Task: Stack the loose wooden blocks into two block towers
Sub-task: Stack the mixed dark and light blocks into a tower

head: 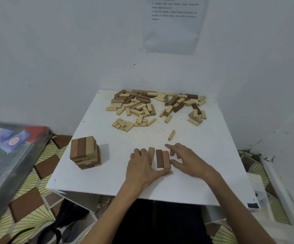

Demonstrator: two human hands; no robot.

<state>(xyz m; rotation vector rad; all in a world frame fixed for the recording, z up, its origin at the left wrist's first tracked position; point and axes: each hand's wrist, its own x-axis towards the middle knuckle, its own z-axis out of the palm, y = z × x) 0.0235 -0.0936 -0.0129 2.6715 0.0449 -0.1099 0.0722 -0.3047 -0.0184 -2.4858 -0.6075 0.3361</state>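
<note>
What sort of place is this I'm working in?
Probably a corner of a small room at home: a small white table against bare white walls, a printed sheet taped above it, and a patterned mat on the floor.

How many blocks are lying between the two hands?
3, side by side: a paler block partly under the left hand, a dark brown block in the middle, a reddish block beside the right hand. Others may hide under the hands.
</note>
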